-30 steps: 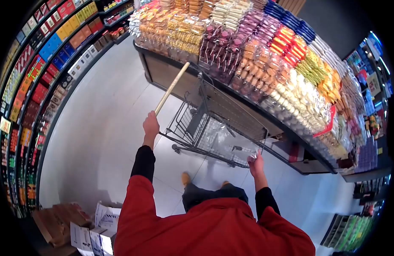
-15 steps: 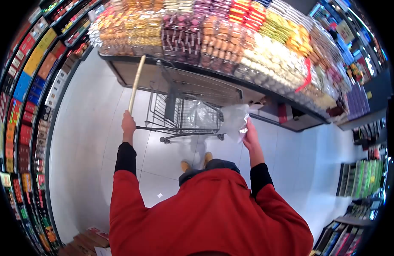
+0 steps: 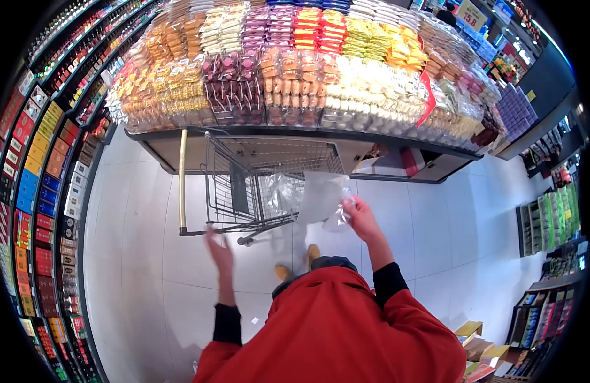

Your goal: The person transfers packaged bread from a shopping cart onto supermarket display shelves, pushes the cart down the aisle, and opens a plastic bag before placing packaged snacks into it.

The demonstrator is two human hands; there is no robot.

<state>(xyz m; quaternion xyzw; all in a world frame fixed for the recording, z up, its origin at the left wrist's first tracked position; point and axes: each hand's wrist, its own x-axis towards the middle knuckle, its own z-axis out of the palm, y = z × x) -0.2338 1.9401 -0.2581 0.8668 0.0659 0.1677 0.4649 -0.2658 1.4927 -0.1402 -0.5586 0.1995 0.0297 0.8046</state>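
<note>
My left hand [image 3: 221, 250] is raised with its fingers apart, holding nothing, just below the near end of the cart's handle bar [image 3: 182, 182]. Between the fingers of my right hand [image 3: 360, 217] is a clear plastic bag [image 3: 323, 195], hanging out to the left over the cart's edge. The wire shopping cart [image 3: 237, 185] stands in front of me, alongside the display. Crumpled clear plastic [image 3: 282, 193] lies inside its basket.
Behind the cart runs a long display counter [image 3: 295, 133] piled with packaged food [image 3: 295, 83]. Shelves of boxed goods [image 3: 49, 191] line the left. Open cardboard boxes [image 3: 483, 351] stand at the lower right, near another rack [image 3: 544, 319]. A small white scrap [image 3: 255, 320] lies on the floor.
My left hand has let go of the cart's handle bar and opened. My right hand, still with the plastic bag, has moved slightly lower and left. The view has turned, bringing the display more square ahead.
</note>
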